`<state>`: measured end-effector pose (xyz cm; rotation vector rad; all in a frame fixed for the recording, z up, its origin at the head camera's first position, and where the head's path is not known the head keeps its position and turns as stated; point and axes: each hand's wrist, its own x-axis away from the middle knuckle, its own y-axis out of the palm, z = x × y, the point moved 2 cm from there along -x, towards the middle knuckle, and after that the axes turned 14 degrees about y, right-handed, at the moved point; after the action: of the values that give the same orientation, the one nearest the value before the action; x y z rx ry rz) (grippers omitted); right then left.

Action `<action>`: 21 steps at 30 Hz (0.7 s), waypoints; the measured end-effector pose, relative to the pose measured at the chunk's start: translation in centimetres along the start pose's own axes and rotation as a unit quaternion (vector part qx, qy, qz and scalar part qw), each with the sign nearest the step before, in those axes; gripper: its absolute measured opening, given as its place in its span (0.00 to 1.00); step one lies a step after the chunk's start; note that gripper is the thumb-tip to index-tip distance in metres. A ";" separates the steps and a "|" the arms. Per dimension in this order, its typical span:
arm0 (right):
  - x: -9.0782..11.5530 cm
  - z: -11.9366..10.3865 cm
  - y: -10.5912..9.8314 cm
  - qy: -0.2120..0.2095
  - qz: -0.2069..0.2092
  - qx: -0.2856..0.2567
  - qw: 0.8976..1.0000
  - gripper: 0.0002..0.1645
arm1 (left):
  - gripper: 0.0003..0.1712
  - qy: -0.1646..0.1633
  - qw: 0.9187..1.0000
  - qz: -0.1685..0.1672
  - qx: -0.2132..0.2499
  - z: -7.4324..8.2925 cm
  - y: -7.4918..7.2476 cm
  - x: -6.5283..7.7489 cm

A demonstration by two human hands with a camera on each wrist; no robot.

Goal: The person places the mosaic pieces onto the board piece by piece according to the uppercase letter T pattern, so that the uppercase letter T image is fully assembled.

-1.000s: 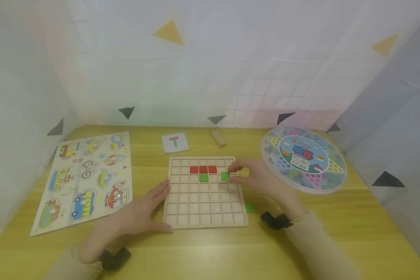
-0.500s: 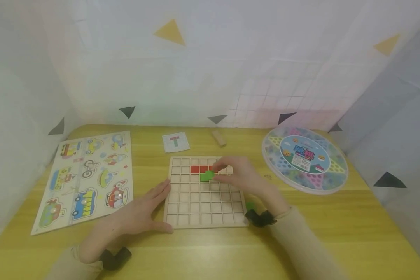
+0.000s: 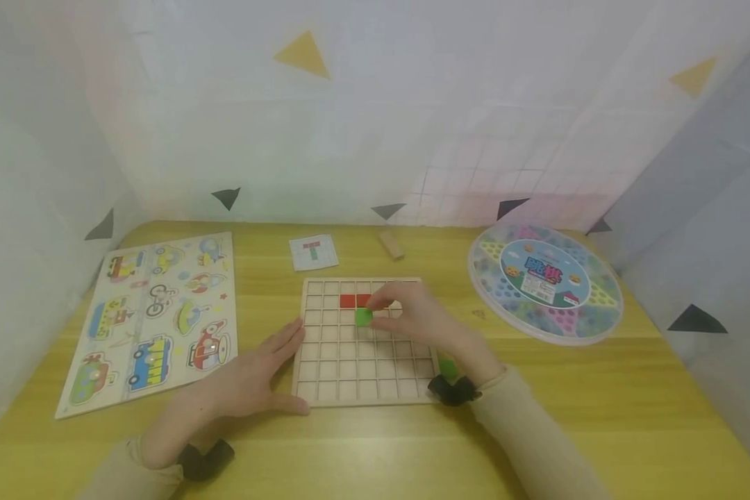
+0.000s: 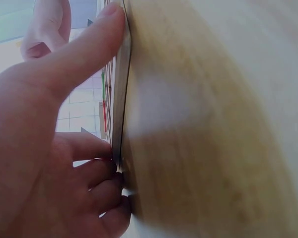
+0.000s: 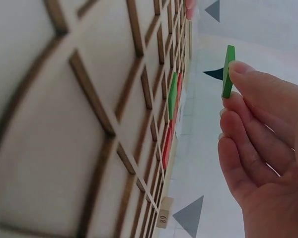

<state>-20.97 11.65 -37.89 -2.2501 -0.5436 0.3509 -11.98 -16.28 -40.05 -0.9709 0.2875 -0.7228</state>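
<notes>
A wooden grid board (image 3: 326, 369) lies in the middle of the table. Between thumb and fingers, my right hand (image 3: 406, 318) pinches a green square tile (image 5: 229, 72), held off the board's face in the right wrist view. In the head view this tile hides the green tile (image 5: 173, 96) that sits in the grid. Beside that one is a row of red tiles (image 3: 347, 301), partly covered by my fingers. My left hand (image 3: 256, 378) rests against the board's left side, fingertips at the left edge and thumb (image 4: 97, 37) at the front corner.
Another green tile (image 3: 447, 368) lies by the board's right edge. Behind the board are a pattern card (image 3: 314, 252) with a red and green T and a small wooden block (image 3: 390, 245). A vehicle puzzle board (image 3: 190, 375) is left, a round game box (image 3: 489, 305) right.
My right hand has carried the green tile leftward over the board, from the right-hand columns to above the green tile in the grid. My left hand stays put.
</notes>
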 end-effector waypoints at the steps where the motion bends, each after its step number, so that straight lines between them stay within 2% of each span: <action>1: 0.0 0.0 0.1 0.001 -0.003 -0.002 1.000 0.14 | 0.69 0.000 1.000 0.000 0.000 0.0 0.0 0.0; 8: 0.1 0.2 0.4 0.015 -0.020 -0.019 0.999 0.15 | 0.70 0.001 1.000 -0.001 -0.004 -0.1 0.1 0.0; 17: -0.1 1.5 0.8 0.076 -0.049 -0.037 0.995 0.13 | 0.69 0.002 1.000 -0.001 -0.001 0.0 -0.1 -0.1; 21: -0.1 1.6 1.0 0.087 -0.061 -0.041 0.994 0.13 | 0.69 -0.001 1.000 -0.001 0.000 0.0 0.0 0.0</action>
<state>-21.46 12.00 -39.68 -2.2864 -0.6085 0.0714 -12.04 -16.28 -40.03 -0.9711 0.2847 -0.7248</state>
